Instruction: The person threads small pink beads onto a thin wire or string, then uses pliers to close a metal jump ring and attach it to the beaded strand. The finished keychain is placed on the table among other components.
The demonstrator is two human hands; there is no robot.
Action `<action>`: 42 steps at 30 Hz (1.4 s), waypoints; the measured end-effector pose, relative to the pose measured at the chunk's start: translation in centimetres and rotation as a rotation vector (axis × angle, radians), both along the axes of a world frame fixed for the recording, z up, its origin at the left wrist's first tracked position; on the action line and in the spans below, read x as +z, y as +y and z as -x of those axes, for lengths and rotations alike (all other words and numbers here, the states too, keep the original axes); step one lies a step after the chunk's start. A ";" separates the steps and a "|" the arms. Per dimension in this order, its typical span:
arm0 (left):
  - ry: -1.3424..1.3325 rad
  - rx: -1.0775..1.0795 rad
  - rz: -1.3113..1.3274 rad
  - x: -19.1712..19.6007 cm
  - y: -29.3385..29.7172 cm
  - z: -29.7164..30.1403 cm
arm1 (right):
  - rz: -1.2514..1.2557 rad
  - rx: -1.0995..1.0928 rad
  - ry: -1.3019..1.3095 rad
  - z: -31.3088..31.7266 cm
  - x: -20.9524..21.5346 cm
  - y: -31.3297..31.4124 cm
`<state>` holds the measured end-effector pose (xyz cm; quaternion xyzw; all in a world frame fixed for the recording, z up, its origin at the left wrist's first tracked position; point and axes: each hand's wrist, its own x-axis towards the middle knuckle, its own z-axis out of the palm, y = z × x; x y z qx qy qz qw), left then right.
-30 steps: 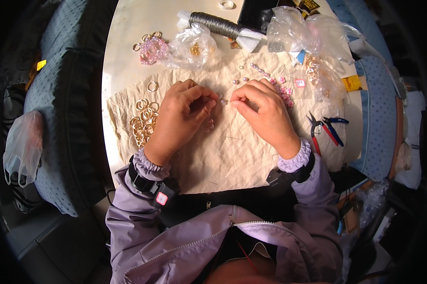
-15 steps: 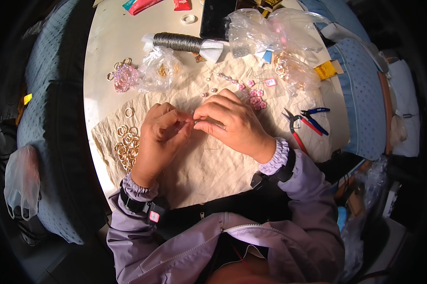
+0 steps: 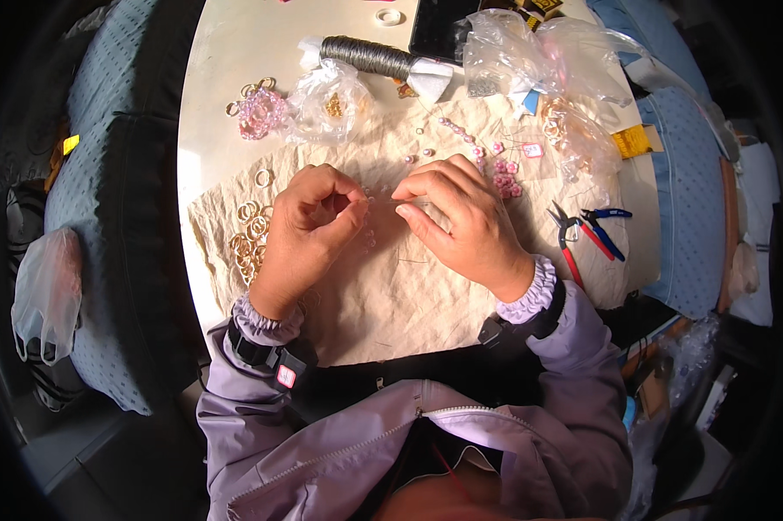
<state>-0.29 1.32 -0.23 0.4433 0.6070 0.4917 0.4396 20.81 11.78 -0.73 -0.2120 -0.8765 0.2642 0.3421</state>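
Something tiny is pinched between left hand (image 3: pixel 309 227) and right hand (image 3: pixel 461 221) fingertips (too small to identify, maybe thread). Both hands curled closed over the beige cloth (image 3: pixel 391 295). Gold rings (image 3: pixel 248 234) crowd the left side; pliers (image 3: pixel 582 234) lie right, near the surface (image 3: pixel 227 78) edge.

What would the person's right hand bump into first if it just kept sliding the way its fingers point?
Most likely the left hand. The right hand points leftward across the cloth, and the two sets of fingertips nearly meet over a thin, hard-to-see piece pinched between them. How high each hand sits is unclear.
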 end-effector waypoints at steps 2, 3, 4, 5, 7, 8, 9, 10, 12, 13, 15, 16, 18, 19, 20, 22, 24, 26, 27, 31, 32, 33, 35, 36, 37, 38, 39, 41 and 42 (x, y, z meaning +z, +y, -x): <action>0.055 -0.042 -0.040 -0.1 0.1 0.2 | 0.019 0.030 -0.004 0.1 -0.1 0.1; 0.003 -0.050 -0.039 -0.2 0.0 0.2 | 0.030 0.038 -0.010 0.0 -0.2 0.1; -0.052 -0.054 -0.038 -0.3 0.0 0.1 | 0.042 0.045 -0.017 0.0 -0.2 0.1; -0.106 -0.064 -0.067 -0.4 0.1 0.1 | 0.054 0.040 -0.025 0.0 -0.3 0.1; -0.056 -0.039 -0.067 -0.7 0.3 0.2 | 0.077 0.027 -0.045 0.0 -0.3 0.1; -0.026 0.000 -0.052 -0.9 0.5 0.3 | 0.081 0.014 -0.063 -0.1 -0.3 0.1; -0.008 0.035 0.003 -1.0 0.5 0.4 | 0.072 -0.003 -0.075 -0.2 -0.3 0.1; 0.095 0.043 0.028 -1.1 0.4 0.7 | 0.065 -0.020 -0.089 -0.2 -0.4 0.1; 0.244 0.093 0.020 -1.2 0.5 1.1 | 0.042 -0.039 -0.111 -0.2 -0.4 0.1; 0.318 0.117 0.019 -1.2 0.5 1.3 | 0.035 -0.042 -0.120 -0.2 -0.4 0.2; 0.373 0.110 -0.004 -1.2 0.4 1.5 | 0.028 -0.048 -0.138 -0.2 -0.5 0.2; 0.391 0.107 -0.008 -1.2 0.5 1.5 | 0.017 -0.049 -0.147 -0.2 -0.5 0.2; 0.428 0.075 -0.026 -1.1 0.5 1.5 | 0.019 -0.053 -0.163 -0.2 -0.5 0.2; 0.447 0.047 -0.039 -1.0 0.6 1.5 | 0.013 -0.048 -0.164 -0.2 -0.5 0.2; 0.462 0.026 -0.045 -1.0 0.6 1.5 | 0.016 -0.043 -0.165 -0.2 -0.5 0.2; 0.451 -0.001 -0.028 -0.9 0.6 1.3 | 0.016 -0.036 -0.169 -0.2 -0.5 0.2; 0.458 -0.026 -0.018 -0.8 0.6 1.3 | 0.014 -0.034 -0.172 -0.1 -0.5 0.2; 0.486 -0.055 -0.020 -0.7 0.7 1.2 | 0.005 -0.035 -0.175 -0.1 -0.5 0.2; 0.494 -0.058 -0.020 -0.7 0.7 1.2 | 0.004 -0.034 -0.175 -0.1 -0.5 0.2; 0.533 -0.058 -0.038 -0.6 0.7 1.1 | -0.002 -0.036 -0.179 -0.1 -0.5 0.2; 0.543 -0.056 -0.047 -0.7 0.7 1.1 | -0.003 -0.035 -0.177 -0.1 -0.5 0.2; 0.555 -0.055 -0.050 -0.7 0.7 1.1 | -0.004 -0.034 -0.176 -0.1 -0.5 0.2; 0.571 -0.051 -0.062 -0.7 0.7 1.0 | -0.007 -0.035 -0.177 -0.1 -0.5 0.2; 0.577 -0.052 -0.059 -0.8 0.7 1.0 | -0.001 -0.035 -0.176 -0.1 -0.5 0.2; 0.576 -0.052 -0.064 -0.8 0.7 1.0 | -0.010 -0.034 -0.175 0.0 -0.5 0.2; 0.575 -0.052 -0.069 -0.8 0.7 1.0 | -0.012 -0.032 -0.172 0.0 -0.5 0.2; 0.576 -0.051 -0.067 -0.9 0.7 0.9 | -0.014 -0.031 -0.169 0.0 -0.5 0.2; 0.578 -0.050 -0.063 -0.9 0.7 0.8 | -0.020 -0.032 -0.169 0.1 -0.5 0.2; 0.590 -0.053 -0.063 -0.9 0.7 0.8 | -0.019 -0.033 -0.168 0.1 -0.5 0.2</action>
